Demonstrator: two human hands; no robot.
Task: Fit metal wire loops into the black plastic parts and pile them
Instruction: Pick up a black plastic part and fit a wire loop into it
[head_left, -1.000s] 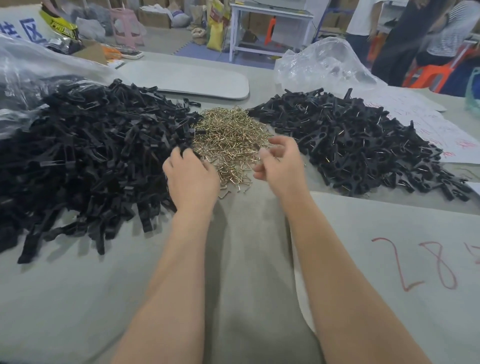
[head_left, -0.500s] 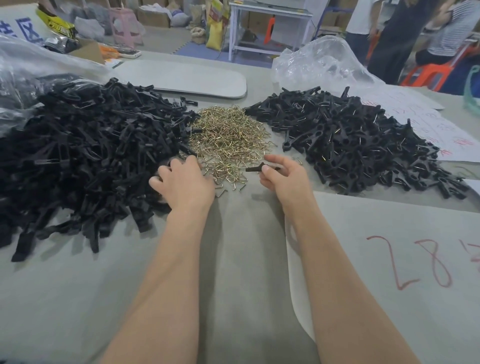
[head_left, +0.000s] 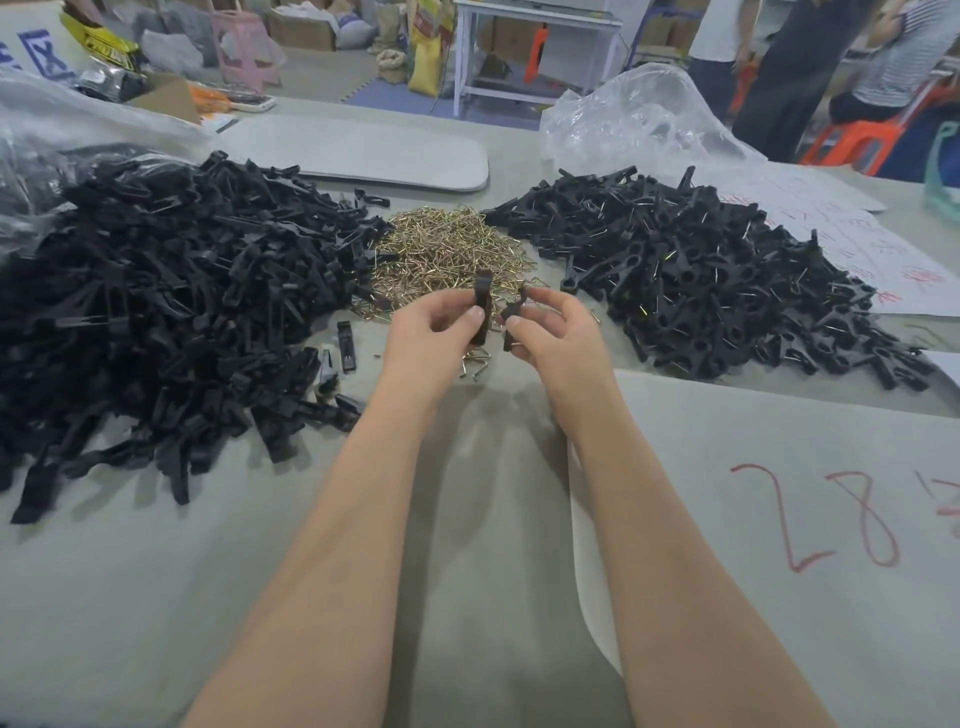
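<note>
My left hand (head_left: 434, 332) pinches an upright black plastic part (head_left: 482, 299) just in front of the heap of brass-coloured wire loops (head_left: 447, 249). My right hand (head_left: 553, 330) holds a second black plastic part (head_left: 513, 317) close beside it, with a glint of wire at its top. A large heap of plain black parts (head_left: 171, 301) lies to the left. A second heap of black parts with wire showing in them (head_left: 727, 291) lies to the right.
A few loose black parts (head_left: 345, 345) and stray wire loops (head_left: 475, 361) lie near my hands. Clear plastic bags (head_left: 639, 119) sit at the back right and far left. A grey board (head_left: 363, 150) lies behind the piles. Paper with red writing (head_left: 831, 519) covers the right front.
Both hands have lifted off the piles and come together above the table. My left hand now holds a black part taken from the left heap; my right hand still holds its part.
</note>
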